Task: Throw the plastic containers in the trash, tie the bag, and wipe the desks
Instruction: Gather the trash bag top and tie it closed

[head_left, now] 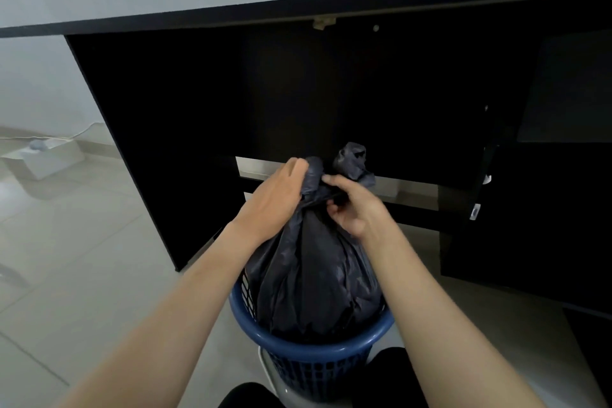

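Head view: we see both hands, left hand (pixel 275 199) and right hand (pixel 356 205), gripping the upright bag (pixel 314 275) at its neck. Its base is hidden inside the basket (pixel 318 353).

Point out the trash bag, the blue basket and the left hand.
trash bag (pixel 314 275): head view, on its bulging dark side.
blue basket (pixel 298 343): head view, on its near rim.
left hand (pixel 275 199): head view, on its back.

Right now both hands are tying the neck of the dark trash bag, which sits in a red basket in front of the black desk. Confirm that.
Not quite: the basket is blue, not red, as the head view shows. The rest holds: the left hand and right hand grip the gathered neck of the dark trash bag, in front of the black desk.
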